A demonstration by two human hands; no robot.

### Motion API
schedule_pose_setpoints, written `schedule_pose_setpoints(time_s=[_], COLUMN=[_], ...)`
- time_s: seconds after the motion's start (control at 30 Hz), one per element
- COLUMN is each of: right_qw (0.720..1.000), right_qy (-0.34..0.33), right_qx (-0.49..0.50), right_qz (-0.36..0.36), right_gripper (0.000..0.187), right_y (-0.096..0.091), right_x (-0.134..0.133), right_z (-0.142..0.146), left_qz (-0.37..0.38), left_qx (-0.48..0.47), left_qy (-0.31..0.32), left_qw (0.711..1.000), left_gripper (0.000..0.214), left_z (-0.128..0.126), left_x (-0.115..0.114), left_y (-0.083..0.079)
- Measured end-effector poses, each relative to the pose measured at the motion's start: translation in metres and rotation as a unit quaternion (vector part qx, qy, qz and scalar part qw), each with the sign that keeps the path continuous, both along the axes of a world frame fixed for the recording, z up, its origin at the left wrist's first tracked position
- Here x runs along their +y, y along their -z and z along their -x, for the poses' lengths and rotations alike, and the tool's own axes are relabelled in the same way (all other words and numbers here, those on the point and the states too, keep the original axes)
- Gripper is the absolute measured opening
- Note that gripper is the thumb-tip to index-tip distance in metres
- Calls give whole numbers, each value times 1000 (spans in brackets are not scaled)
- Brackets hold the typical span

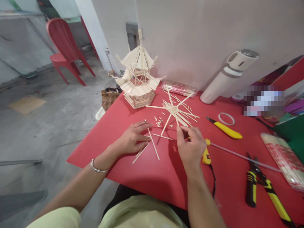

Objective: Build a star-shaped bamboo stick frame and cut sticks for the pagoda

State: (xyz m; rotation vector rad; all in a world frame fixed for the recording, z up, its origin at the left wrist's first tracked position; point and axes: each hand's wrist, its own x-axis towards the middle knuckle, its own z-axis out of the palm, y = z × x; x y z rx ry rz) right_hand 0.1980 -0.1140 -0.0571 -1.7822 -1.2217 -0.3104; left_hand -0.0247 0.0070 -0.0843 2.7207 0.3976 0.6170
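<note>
My right hand (191, 144) pinches one arm of a star-shaped frame of thin wooden sticks (174, 109), whose spokes spread out from a small round hub. Beneath the frame lie many loose sticks, and cut bits (158, 122) are scattered to its left. My left hand (136, 138) rests low over the red tabletop (142, 175), fingers stretched out across a few loose sticks (154, 144); whether it grips one I cannot tell for sure, but the fingers look apart. Behind stands a pagoda model (139, 76) built of the same sticks.
Right of my right hand lies a yellow glue gun (206, 155) with a clear glue stick. Further right are a yellow cutter knife (228, 129), a clear ring (226, 118), pliers (257, 172) and packed sticks (282, 158). A white flask (225, 79) stands against the wall.
</note>
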Motion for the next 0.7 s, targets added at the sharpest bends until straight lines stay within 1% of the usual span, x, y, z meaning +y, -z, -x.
schedule_pose_setpoints(time_s=[0.1, 0.2, 0.33, 0.4, 0.57, 0.7], right_qw=[1000, 1000, 1000, 1000, 1000, 1000], right_qy=[2, 3, 3, 3, -6, -11], right_qx=[-2, -6, -8, -11, -25, -22], right_qz=[-4, -6, 0, 2, 8, 20], right_gripper=[28, 29, 29, 27, 24, 26], right_y=[1, 2, 4, 6, 12, 14], right_x=[0, 1, 1, 1, 2, 2], right_z=[0, 0, 1, 2, 4, 8], left_qz=[30, 46, 40, 39, 23, 24], left_qx=[-41, -80, -73, -66, -49, -51], left_qy=[-23, -81, -156, -171, -177, -194], left_qw=[998, 992, 984, 982, 983, 979], left_gripper=[18, 18, 23, 23, 20, 19], left_z=[-1, 0, 5, 8, 14, 16], left_x=[1, 6, 14, 17, 20, 22], left_y=[0, 3, 8, 9, 10, 13])
